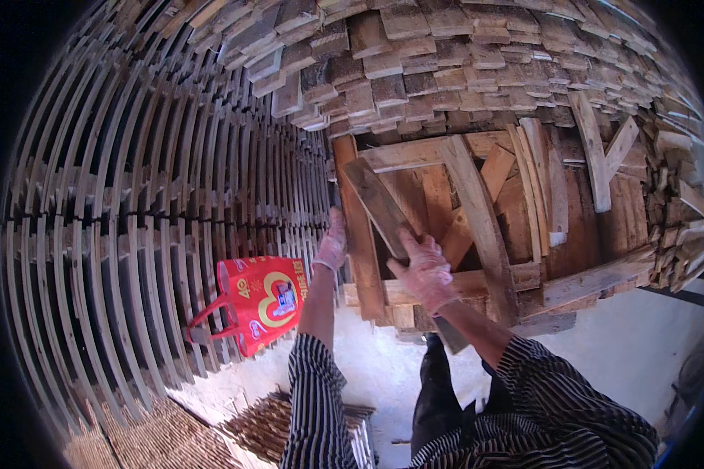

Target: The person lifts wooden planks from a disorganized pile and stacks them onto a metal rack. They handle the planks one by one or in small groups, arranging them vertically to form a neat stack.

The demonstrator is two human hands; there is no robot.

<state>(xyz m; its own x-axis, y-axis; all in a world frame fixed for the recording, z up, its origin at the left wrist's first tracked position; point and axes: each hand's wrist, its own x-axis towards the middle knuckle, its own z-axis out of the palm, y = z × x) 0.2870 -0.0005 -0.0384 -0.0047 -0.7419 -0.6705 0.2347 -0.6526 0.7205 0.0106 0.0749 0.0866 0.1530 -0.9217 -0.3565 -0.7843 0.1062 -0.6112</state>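
lifting a plank [383, 209] off the loose heap [524, 227] at centre right of the frame, by the look of it; right hand [426, 273] gloved and clenched round its lower part, left hand [332, 246] gloved, laid against the upright board [360, 234] just left, grip impossible to tell. next probably calls for drawing the plank clear of the crossed boards. one red bag [258, 301] at lower left, two hands, slatted stacks [133, 219] beyond counting
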